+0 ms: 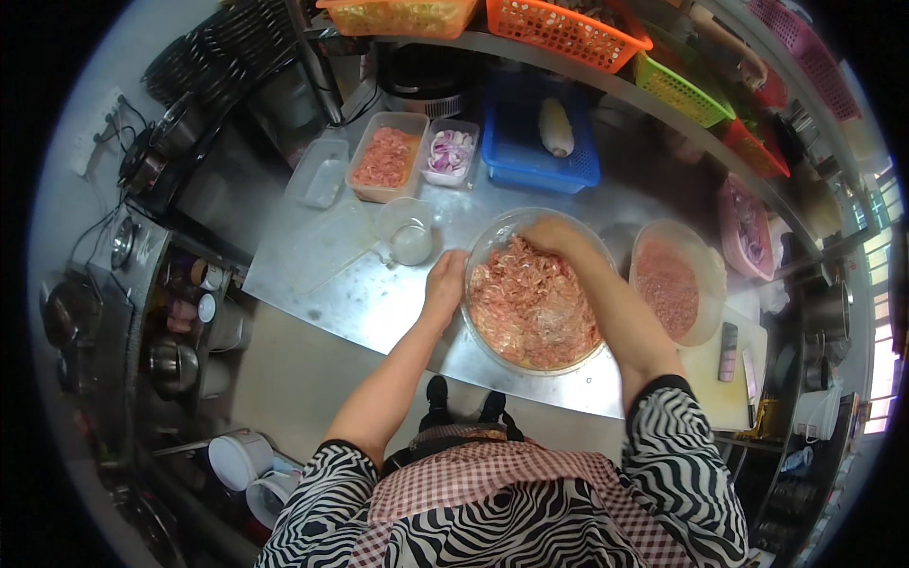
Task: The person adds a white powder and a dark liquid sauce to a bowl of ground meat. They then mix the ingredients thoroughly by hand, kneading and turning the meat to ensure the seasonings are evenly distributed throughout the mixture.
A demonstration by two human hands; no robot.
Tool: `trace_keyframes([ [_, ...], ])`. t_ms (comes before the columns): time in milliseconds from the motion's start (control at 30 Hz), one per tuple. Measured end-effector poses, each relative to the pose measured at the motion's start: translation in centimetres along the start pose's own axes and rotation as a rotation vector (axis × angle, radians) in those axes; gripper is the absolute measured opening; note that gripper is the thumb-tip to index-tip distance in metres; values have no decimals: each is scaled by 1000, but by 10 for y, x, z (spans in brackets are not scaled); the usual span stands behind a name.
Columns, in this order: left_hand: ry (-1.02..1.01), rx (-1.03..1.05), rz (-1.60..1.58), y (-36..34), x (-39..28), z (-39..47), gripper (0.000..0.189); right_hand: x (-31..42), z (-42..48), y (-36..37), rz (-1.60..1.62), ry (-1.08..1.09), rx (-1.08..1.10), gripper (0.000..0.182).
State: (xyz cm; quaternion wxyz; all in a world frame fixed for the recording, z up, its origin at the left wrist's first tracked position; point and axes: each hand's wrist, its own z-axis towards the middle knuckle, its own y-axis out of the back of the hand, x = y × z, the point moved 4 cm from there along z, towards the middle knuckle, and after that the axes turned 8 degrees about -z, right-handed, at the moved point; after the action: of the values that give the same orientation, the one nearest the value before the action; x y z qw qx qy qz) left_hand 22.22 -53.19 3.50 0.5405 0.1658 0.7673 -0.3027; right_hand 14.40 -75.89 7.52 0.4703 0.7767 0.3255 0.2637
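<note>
A large clear bowl full of minced meat stands near the front edge of the steel table. My left hand rests against the bowl's left rim, its fingers together along the outside. My right hand reaches in at the far side, with its fingertips down in the meat and partly hidden. Pale streaks and a whitish patch show on the meat. Left of the bowl is a clear measuring jug with some liquid. On the right stands a translucent tub with finer minced meat.
Behind are a tub of minced meat, a box of cut onions, an empty plastic box and a blue basket. A knife lies on the cutting board at right. A shelf with baskets overhangs the back.
</note>
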Motion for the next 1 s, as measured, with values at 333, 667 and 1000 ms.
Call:
trace_keyframes([
  [333, -238, -118, 134, 3, 7, 9, 28, 101, -108, -17, -327, 448, -78, 42],
  [667, -26, 19, 47, 9, 5, 14, 30, 21, -105, -23, 130, 16, 74, 102],
  [1000, -11, -40, 79, 14, -4, 15, 32, 47, -116, 27, -280, 237, 254, 54],
])
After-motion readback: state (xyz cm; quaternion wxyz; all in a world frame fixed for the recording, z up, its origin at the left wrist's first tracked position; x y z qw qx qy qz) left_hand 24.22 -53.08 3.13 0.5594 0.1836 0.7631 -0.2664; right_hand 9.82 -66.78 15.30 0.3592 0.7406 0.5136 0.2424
